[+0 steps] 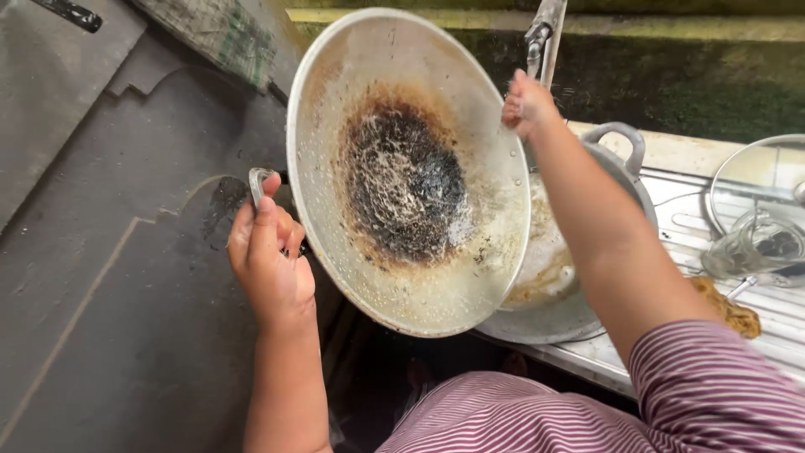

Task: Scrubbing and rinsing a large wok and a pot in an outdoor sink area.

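Observation:
I hold a large round metal wok (402,277) on edge, its blackened, burnt underside facing me and wet with droplets. My left hand (268,256) grips the wok's small metal handle at its left rim. My right hand (527,102) is closed at the wok's upper right rim; whether it grips the rim I cannot tell. Behind the wok lies a second metal pan (579,315) with a loop handle, holding soapy residue, on the ribbed metal counter.
A tap (543,33) stands at the top behind my right hand. On the ribbed counter (788,323) at right rest a glass lid (759,197), a small glass piece and a brown scrubbing pad (738,312). Dark concrete floor lies at left.

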